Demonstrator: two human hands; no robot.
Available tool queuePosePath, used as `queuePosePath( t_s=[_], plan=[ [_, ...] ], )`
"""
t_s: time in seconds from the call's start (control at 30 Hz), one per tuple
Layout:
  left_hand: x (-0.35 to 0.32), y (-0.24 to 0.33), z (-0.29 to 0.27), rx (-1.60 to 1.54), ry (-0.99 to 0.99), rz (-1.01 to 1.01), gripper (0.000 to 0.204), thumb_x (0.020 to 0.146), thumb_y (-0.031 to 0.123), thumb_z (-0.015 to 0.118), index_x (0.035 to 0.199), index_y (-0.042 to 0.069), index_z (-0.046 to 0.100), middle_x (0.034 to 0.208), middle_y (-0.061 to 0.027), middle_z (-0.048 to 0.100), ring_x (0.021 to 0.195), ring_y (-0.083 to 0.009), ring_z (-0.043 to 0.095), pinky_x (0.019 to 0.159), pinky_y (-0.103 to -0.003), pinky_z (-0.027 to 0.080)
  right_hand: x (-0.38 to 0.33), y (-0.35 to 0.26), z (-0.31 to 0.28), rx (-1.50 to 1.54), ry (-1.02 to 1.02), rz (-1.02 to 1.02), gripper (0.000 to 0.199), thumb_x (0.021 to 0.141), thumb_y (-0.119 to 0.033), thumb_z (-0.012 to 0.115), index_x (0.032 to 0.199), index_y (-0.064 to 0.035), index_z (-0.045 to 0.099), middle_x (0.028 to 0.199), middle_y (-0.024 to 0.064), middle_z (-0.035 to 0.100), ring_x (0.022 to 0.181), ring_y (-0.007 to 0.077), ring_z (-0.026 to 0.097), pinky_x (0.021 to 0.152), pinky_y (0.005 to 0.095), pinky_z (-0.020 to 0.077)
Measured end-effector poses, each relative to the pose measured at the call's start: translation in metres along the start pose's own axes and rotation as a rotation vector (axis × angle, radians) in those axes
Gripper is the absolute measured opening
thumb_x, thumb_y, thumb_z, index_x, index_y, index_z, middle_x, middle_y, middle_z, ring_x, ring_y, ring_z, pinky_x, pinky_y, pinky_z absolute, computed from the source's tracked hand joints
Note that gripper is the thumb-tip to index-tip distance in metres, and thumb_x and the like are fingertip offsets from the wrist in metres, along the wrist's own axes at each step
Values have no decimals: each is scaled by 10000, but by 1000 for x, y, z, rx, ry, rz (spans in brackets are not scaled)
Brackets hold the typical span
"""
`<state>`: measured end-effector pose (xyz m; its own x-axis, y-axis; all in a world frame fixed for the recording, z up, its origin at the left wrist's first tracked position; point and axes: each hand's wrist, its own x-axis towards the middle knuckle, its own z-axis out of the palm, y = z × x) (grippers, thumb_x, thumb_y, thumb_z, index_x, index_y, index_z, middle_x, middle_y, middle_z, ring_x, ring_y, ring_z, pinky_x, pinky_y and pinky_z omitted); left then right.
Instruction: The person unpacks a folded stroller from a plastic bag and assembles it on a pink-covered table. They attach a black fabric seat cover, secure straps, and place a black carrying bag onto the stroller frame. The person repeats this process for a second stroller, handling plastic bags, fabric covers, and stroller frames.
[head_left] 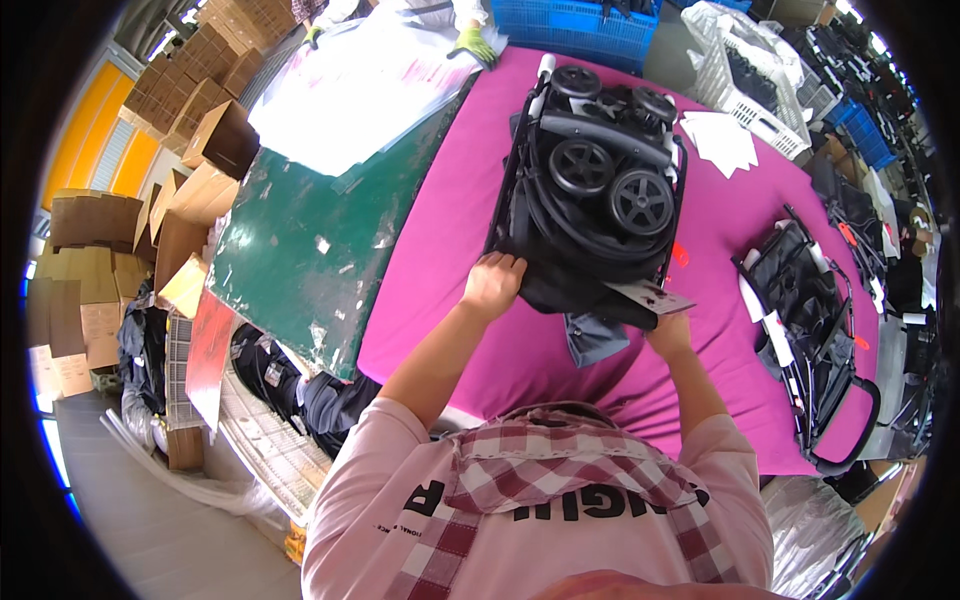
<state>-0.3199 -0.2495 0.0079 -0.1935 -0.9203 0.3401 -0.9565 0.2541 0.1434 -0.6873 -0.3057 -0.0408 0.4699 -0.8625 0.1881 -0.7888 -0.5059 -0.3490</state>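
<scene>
A folded black stroller (590, 190) lies on the pink-covered table in front of me, its wheels facing up. My left hand (495, 284) is closed on the black fabric at its near left edge. At the near right corner is my right hand (670, 334), closed round the edge of the same fabric; its fingertips are partly hidden. A printed card (652, 296) lies on the stroller just by that hand. Beneath the near edge hangs a dark grey fabric flap (596, 340).
Another folded stroller (800, 300) lies at the right. White paper sheets (722, 142) rest beyond it. Left stands a green tabletop (310, 230) with clear plastic sheets (350, 90), where another person's gloved hand (474, 46) rests. Blue (575, 30) and white crates (750, 105) stand behind.
</scene>
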Motion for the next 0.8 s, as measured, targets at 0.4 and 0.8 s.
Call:
queuePosePath(
  t_s=[0.4,0.8],
  plan=[
    [-10,5,-40,36,-371,-21,181,706,69,618,882,108,636,783,-94,636,778,-295,647,663,-420,519,-33,-68,-49,-102,-145,25,239,683,-112,623,914,-71,671,862,165,665,845,352,645,734,461,519],
    [-6,15,-54,-181,-2,-141,554,641,9,695,1173,72,554,1130,-156,590,1100,-355,543,927,-442,452,-2,-59,-73,225,-236,140,296,731,-162,716,992,-41,647,955,187,645,899,379,614,763,462,485]
  ],
)
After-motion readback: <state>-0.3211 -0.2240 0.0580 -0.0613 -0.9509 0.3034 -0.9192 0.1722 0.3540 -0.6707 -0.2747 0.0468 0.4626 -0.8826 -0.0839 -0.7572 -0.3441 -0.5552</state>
